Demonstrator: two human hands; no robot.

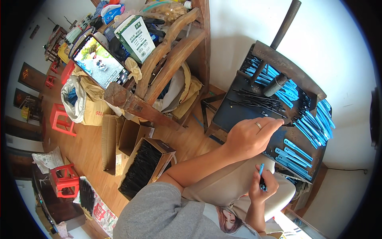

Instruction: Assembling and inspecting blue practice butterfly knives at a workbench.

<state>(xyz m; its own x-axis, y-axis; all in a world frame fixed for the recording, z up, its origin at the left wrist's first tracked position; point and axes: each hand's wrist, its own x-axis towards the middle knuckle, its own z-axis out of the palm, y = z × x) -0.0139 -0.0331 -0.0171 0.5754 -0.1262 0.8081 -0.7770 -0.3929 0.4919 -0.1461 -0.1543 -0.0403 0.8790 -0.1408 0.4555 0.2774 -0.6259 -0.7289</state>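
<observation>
Wooden floor (79,147) stretches at nine o'clock. From seven, the left forearm reaches up to the dark surface (230,115) at three; the left hand (250,137) has its fingers drawn together beside black strips (260,99), whether gripping one I cannot tell. At half past four, the right hand (268,185) points upward, curled around a blue handle (261,169). Loose handles (298,149) line the surface's five-o'clock edge; bare room shows at its nine.

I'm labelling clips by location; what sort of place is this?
Perhaps a home used as a workshop: blue pieces lie on a dark worktable, a cardboard box holds black strips, and red stools stand at left.
</observation>
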